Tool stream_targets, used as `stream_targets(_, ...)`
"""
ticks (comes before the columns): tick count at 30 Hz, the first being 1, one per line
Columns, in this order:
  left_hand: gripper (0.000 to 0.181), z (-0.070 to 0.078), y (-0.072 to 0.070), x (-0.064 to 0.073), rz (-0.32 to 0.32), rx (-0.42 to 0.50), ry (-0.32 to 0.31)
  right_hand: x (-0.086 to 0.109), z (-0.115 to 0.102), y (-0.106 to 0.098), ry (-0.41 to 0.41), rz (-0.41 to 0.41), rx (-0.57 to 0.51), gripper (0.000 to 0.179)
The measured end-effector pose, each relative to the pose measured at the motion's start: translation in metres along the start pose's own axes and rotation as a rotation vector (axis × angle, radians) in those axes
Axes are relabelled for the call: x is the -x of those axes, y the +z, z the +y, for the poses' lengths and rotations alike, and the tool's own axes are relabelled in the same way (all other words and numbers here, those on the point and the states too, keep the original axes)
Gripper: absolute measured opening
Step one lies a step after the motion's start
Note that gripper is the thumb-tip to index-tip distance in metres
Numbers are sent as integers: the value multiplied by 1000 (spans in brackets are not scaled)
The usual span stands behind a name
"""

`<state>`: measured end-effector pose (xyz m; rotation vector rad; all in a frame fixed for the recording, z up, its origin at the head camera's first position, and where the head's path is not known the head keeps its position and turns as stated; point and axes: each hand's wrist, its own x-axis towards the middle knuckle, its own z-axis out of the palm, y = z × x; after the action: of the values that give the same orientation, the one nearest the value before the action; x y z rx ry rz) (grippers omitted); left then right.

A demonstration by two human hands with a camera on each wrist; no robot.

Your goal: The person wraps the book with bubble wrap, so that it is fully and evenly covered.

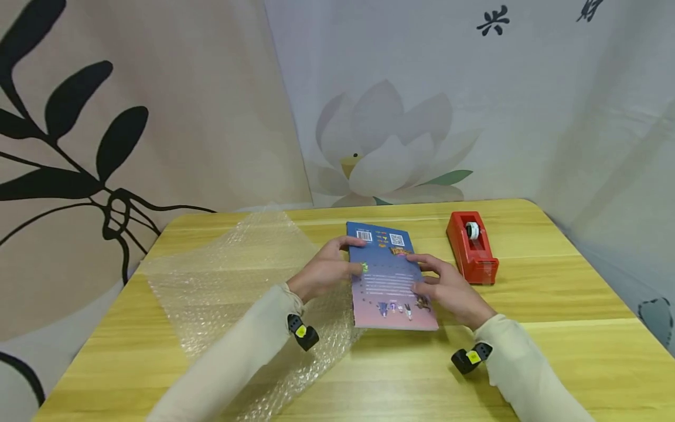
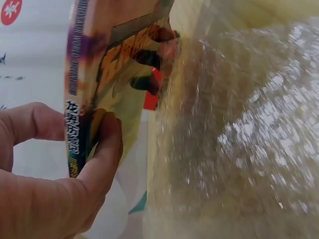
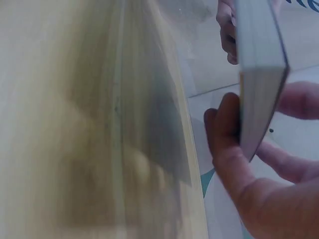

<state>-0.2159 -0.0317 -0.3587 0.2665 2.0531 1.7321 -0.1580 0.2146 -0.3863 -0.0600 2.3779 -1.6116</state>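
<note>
A book (image 1: 390,293) is held above the table in both hands, its blue-to-pink back cover with barcode and QR code facing up. My left hand (image 1: 327,271) grips the left edge; in the left wrist view, thumb and fingers pinch the printed spine side of the book (image 2: 112,55). At the opposite edge, my right hand (image 1: 450,290) has fingers on both covers, and the right wrist view shows the page block of the book (image 3: 260,89) between them. Bubble wrap (image 1: 227,293) lies flat on the table at the left, below my left forearm and reaching the book's lower left.
A red tape dispenser (image 1: 469,252) with a roll of tape stands right of the book, just beyond my right hand. The wooden table (image 1: 559,305) ends at a printed cloth backdrop (image 1: 554,117) behind. Each sleeve carries a small black wrist camera (image 1: 303,332).
</note>
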Motion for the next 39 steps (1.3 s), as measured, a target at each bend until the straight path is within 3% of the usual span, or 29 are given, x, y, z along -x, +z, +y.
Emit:
stream_targets(10,72,-5,-31,18,1,64,-15,-5,-16,16,-46,34,-82,61)
stream_targets(16,73,-16,-51,26,35,71,21,-7,-18,28,-104,-82,-306,70)
stream_targets(21,65,-25,-66,36,40,65,32,-11,-20,43,-94,-135,-398,77)
stream_targets(27,62,-37,-84,49,-5,111,-13,-17,-28,63,-99,-138,-425,79)
stream_targets(32,80,-40,-99,60,-51,71,-31,-22,-34,79,-112,-124,-440,80)
stream_targets(35,90,-43,-106,65,-49,48,-28,-24,-38,88,-115,-115,-430,78)
stream_targets(39,88,-46,-114,72,-24,36,-26,-25,-44,98,-111,-102,-410,76)
